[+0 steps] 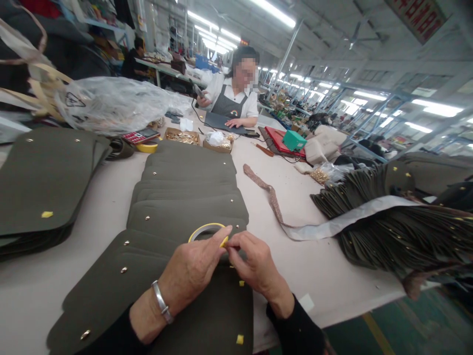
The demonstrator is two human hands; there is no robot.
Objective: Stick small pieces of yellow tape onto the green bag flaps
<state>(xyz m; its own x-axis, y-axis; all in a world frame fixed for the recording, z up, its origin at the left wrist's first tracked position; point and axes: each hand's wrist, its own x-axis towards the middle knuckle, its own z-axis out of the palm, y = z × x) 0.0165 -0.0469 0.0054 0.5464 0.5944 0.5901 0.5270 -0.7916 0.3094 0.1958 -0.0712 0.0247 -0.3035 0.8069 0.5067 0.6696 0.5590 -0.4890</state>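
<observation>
My left hand (194, 268) grips a roll of yellow tape (207, 228), whose ring shows above the fingers. Close against it, my right hand (254, 259) pinches the tape's end at the fingertips. Both hands are above overlapping dark olive panels (188, 197) laid out in a row on the table. Small metal studs (123, 270) sit along the panels' edges. Two bits of yellow tape (240, 339) are stuck to the nearest panel on its right side. A silver bracelet is on my left wrist.
A pale table (273, 207) bears a stack of olive panels (44, 177) at left and a fanned pile (369, 222) at right, with a fabric strip (271, 197) between. Boxes of metal fittings (182, 136) stand farther back. Across the table, a co-worker (236, 93) holds a tool.
</observation>
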